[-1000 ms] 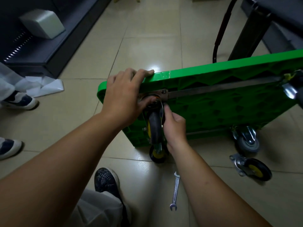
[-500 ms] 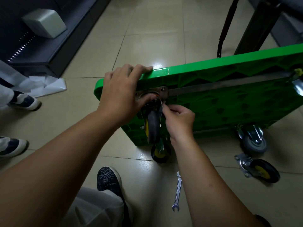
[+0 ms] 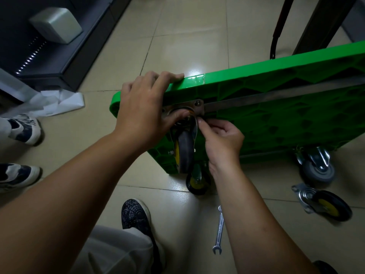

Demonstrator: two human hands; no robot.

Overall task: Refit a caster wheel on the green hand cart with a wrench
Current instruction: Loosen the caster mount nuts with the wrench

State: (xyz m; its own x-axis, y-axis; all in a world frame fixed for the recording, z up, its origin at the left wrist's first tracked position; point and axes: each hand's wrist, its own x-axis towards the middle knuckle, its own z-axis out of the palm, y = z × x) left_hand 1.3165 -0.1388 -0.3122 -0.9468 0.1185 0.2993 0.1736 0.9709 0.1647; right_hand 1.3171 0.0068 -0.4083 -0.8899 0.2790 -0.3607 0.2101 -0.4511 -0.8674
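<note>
Right grip (image 3: 223,139) pinched on presumed bolt at caster plate (image 3: 198,106); left grip (image 3: 142,107) beside it clamped on cart (image 3: 286,123) edge. Thread to be hand-started squarely.

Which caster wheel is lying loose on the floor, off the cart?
The black, yellow-hubbed caster at far right, on its side on the tiles with its mounting plate bare. The other three sit against the green cart.
</note>
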